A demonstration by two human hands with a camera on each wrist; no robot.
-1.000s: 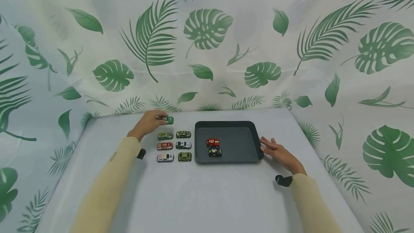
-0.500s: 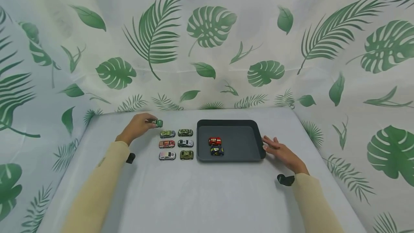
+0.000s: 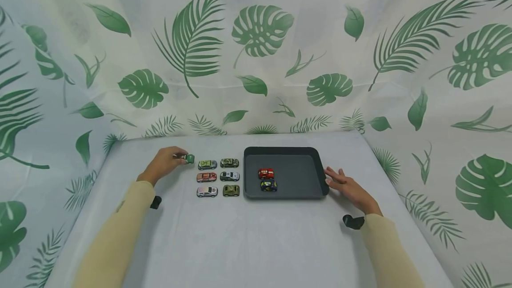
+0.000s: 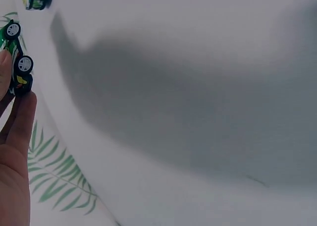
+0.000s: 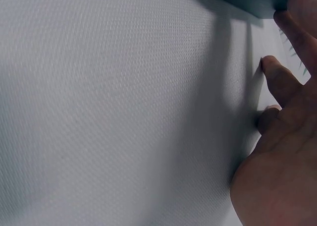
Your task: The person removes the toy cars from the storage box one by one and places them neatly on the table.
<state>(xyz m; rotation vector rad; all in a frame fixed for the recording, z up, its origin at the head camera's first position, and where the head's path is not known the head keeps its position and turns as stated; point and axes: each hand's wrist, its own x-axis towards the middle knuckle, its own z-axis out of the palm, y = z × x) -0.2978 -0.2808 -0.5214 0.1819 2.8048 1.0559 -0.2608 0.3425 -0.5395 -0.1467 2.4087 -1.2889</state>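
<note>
My left hand (image 3: 164, 162) pinches a green toy car (image 3: 190, 158) at the left of the table. In the left wrist view the green car (image 4: 18, 50) is tilted, its white-hubbed wheels facing the camera. Right of it, several toy cars stand in two columns, among them a yellow-green car (image 3: 207, 164) and an orange-red car (image 3: 206, 177). A dark grey tray (image 3: 296, 191) holds a red toy car (image 3: 266, 173) behind a dark blue one (image 3: 269, 185). My right hand (image 3: 352, 193) rests its fingertips against the tray's right wall, fingers extended.
A white cloth covers the table (image 3: 248, 243). Behind and beside it hangs a white curtain (image 3: 276, 70) printed with green leaves. Other cars in the group are a silver one (image 3: 206, 192), a white-and-black one (image 3: 230, 176) and an olive one (image 3: 231, 190).
My left hand has carried the green car to the left and a little nearer, away from the back of the car group. My right hand stays at the tray.
</note>
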